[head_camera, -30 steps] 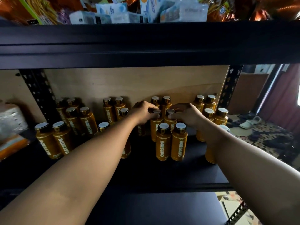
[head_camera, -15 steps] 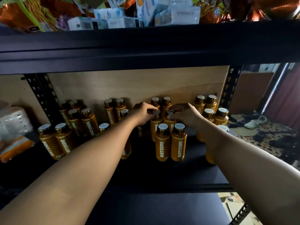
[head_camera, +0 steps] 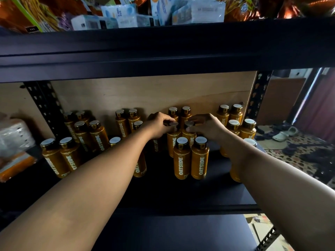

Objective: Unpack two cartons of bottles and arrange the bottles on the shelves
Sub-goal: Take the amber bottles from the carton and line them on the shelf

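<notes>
Shelf (head_camera: 181,192): orange OATSIDE bottles (head_camera: 98,134) upright in paired rows. Left hand (head_camera: 159,125) has fingers curled round the cap of the middle-row left bottle (head_camera: 172,142). Right hand (head_camera: 208,126) pinches the cap of the neighbouring right bottle (head_camera: 188,137). Both stand side by side on the shelf.

View tipped up slightly, baring more top-shelf goods (head_camera: 181,15); left hand (head_camera: 159,125) and right hand (head_camera: 208,126) perhaps shifted faintly on their caps (head_camera: 173,124).
</notes>
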`<state>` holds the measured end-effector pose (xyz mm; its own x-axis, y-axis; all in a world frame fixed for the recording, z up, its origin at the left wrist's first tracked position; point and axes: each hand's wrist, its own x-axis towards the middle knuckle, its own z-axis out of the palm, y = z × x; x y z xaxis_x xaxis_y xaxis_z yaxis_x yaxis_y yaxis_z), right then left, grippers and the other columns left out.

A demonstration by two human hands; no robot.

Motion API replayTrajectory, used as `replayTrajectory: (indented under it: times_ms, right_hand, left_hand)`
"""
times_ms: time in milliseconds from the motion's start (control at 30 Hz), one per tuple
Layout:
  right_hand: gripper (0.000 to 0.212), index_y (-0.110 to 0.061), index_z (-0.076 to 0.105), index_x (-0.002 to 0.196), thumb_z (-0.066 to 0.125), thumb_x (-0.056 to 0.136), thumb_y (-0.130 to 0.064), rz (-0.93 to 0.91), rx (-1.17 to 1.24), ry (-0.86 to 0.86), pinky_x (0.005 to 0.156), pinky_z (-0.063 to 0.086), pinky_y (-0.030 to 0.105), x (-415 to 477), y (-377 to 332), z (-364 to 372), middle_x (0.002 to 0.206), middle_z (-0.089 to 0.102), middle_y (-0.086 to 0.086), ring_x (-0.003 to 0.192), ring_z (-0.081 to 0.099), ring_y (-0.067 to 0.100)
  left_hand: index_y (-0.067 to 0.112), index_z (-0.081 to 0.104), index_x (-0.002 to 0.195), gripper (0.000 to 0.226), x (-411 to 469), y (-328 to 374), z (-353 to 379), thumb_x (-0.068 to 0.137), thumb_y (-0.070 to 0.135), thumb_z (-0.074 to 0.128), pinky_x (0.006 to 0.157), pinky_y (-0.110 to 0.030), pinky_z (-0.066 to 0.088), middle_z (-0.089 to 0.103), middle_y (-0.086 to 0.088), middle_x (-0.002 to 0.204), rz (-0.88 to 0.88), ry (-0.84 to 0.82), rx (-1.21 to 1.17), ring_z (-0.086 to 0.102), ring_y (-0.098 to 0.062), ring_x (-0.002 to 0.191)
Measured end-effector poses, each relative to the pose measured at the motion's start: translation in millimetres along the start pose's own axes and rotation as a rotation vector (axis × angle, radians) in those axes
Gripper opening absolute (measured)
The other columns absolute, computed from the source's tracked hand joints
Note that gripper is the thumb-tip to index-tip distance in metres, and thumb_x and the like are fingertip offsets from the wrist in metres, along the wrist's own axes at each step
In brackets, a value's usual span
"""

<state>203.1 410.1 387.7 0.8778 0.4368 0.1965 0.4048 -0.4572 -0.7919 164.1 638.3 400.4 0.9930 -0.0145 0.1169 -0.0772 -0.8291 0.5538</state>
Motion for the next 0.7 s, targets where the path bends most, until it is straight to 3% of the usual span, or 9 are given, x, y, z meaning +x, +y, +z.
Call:
replayTrajectory:
  times_ms: [367,467,533,633,700]
  right_hand:
    - [0.028,-0.037,0.070,0.103,0.086,0.080,-0.034,0.021,-0.043,0.013,0.076,0.052,0.022,-1.0,-2.5,0.3,0.103,0.070,-0.014,0.098,0.067,0.008]
    - [0.035,-0.033,0.073,0.109,0.086,0.078,-0.043,0.033,0.013,0.008,0.089,0.058,0.030,-2.5,-5.1,-6.4,0.107,0.074,-0.014,0.100,0.069,0.007]
    - [0.040,-0.034,0.072,0.115,0.083,0.079,-0.049,0.015,-0.025,0.054,0.088,0.055,0.027,-7.0,-12.0,-14.7,0.109,0.074,-0.015,0.099,0.068,0.005]
    - [0.028,-0.028,0.072,0.118,0.073,0.092,-0.038,-0.043,-0.189,0.128,0.086,0.050,0.026,-20.9,-24.0,-26.3,0.112,0.069,-0.014,0.100,0.061,0.009]
    - [0.022,-0.025,0.073,0.115,0.067,0.097,-0.034,-0.065,-0.243,0.080,0.088,0.051,0.029,-33.7,-30.0,-32.2,0.111,0.069,-0.013,0.102,0.062,0.010]
  left_hand:
    - [0.024,0.061,0.136,0.049,-8.3,7.7,-4.2,0.090,0.036,0.072,0.101,-0.041,0.049,0.055,-0.001,0.145,-0.003,-0.017,0.011,0.055,-0.020,0.126]
    - [0.021,0.050,0.145,0.061,-14.6,13.0,-10.5,0.091,0.045,0.068,0.090,-0.034,0.051,0.055,-0.003,0.144,-0.009,-0.028,-0.029,0.058,-0.016,0.120]
    - [0.021,0.047,0.145,0.060,-21.8,18.6,-16.0,0.094,0.049,0.062,0.077,-0.028,0.050,0.055,-0.002,0.141,-0.006,-0.006,-0.035,0.059,-0.011,0.110]
    - [0.026,0.055,0.134,0.043,-43.0,34.7,-23.0,0.098,0.050,0.056,0.060,-0.021,0.042,0.059,0.007,0.122,0.053,0.051,0.057,0.054,0.002,0.082]
    - [0.025,0.061,0.131,0.042,-54.5,42.9,-23.1,0.096,0.050,0.060,0.062,-0.019,0.042,0.065,0.006,0.119,0.126,-0.008,0.060,0.055,0.004,0.085]
